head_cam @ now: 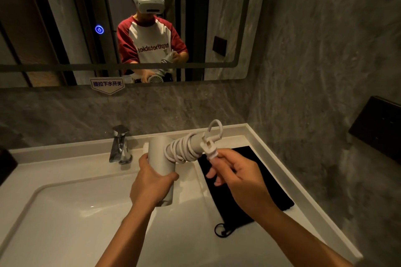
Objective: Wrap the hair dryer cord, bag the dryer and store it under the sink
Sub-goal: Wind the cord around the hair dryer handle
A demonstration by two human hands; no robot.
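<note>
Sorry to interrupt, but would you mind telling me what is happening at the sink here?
A person is packing up a hair dryer over the sink. The left hand grips its barrel, the cord is coiled around the handle, and the right hand pinches the plug. A black bag lies flat on the counter, not yet used.

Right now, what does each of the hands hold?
Left hand: closed around the hair dryer body.
Right hand: pinching the plug.

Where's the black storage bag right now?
The black bag lies flat on the counter right of the sink basin, beneath the right hand.
</note>
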